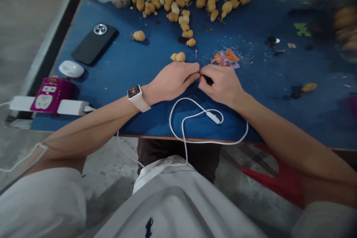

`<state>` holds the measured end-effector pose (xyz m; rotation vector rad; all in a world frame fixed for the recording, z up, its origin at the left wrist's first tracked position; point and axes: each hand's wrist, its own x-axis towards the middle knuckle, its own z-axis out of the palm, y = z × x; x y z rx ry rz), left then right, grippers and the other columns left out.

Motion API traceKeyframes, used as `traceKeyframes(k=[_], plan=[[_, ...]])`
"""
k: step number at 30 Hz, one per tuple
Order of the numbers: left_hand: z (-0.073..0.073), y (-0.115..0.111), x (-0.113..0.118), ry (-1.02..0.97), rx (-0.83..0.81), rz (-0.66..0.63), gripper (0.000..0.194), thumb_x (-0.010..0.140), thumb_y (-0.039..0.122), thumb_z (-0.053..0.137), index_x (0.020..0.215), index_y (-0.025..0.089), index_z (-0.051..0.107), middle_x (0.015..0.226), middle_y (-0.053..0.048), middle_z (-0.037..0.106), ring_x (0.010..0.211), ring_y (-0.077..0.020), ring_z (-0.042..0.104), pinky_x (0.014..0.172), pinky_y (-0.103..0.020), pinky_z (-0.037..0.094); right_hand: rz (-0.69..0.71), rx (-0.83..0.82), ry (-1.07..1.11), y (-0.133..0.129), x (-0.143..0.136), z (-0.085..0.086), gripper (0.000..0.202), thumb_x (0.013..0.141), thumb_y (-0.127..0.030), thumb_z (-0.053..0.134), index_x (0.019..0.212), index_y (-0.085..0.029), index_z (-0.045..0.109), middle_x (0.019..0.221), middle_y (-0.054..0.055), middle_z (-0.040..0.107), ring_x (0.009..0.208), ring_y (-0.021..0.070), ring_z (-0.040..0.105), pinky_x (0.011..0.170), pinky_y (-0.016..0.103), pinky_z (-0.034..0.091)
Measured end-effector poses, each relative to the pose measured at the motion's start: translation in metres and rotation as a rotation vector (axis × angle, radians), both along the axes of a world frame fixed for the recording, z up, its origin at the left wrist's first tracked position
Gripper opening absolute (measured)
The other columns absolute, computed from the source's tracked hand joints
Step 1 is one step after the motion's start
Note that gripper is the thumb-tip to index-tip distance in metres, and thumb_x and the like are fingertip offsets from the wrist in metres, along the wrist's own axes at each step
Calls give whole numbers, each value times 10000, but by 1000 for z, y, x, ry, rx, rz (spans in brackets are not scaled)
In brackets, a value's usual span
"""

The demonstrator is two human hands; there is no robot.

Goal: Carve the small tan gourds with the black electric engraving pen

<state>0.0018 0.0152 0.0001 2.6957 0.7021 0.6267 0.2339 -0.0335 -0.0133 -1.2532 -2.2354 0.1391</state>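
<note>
My left hand [177, 79], with a white watch [134, 92] on its wrist, is closed, fingertips pinched together. It meets my right hand [221, 83] above the blue table [125, 67]. My right hand is curled, and something small and dark [208, 79] shows between its fingers. What the fingertips hold where they meet is too small to name. Just beyond my left hand lies a small yellow gourd [180, 57]. Orange and purple scraps [227, 58] lie beyond my right hand. A white cable [182, 119] loops on the table below both hands.
Many small gourds [170, 2] line the back. At the left are a black phone [95, 44], a white case [71, 69] and a purple power adapter [51, 95] with plugs. A gourd [308, 87] lies at the right. Below the table edge stands a red stool [276, 182].
</note>
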Motion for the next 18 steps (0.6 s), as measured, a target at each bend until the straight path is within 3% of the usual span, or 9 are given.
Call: traceKeyframes(k=[4,8,10,14,18], plan=[[6,3,-7,44,118,-9,382,1242,405,395,1077,236,695,1017,-101,745,1040,-325,733,983,-538,564,95,-196,173,-1,4,18,118,1031,-321,621,946,-260,675,832,39,757,758,242,713,745,382,525],[25,4,-11,140,231,-81,455,1270,381,288,1151,265,711,1048,-87,724,1126,-306,704,1021,-561,539,246,-843,444,-2,11,40,267,1126,-450,605,1035,-240,742,773,33,796,508,178,626,503,329,467],[35,2,-10,231,299,-131,509,1277,359,211,1189,255,701,1041,-92,716,1105,-288,687,971,-527,532,292,-1031,545,-3,11,46,298,1105,-484,649,988,-230,753,740,51,800,479,188,634,454,334,469],[46,-3,-8,282,375,-140,541,1278,306,149,1159,245,673,996,-80,663,1080,-280,691,909,-510,520,257,-1070,641,-3,7,49,284,1028,-466,753,876,-226,739,759,82,826,494,205,677,414,332,461],[40,-2,-8,282,374,-145,511,1271,264,163,1122,240,651,955,-77,627,1100,-275,681,930,-510,525,231,-1034,643,0,6,47,254,978,-419,841,841,-218,769,827,91,857,512,176,663,405,306,426]])
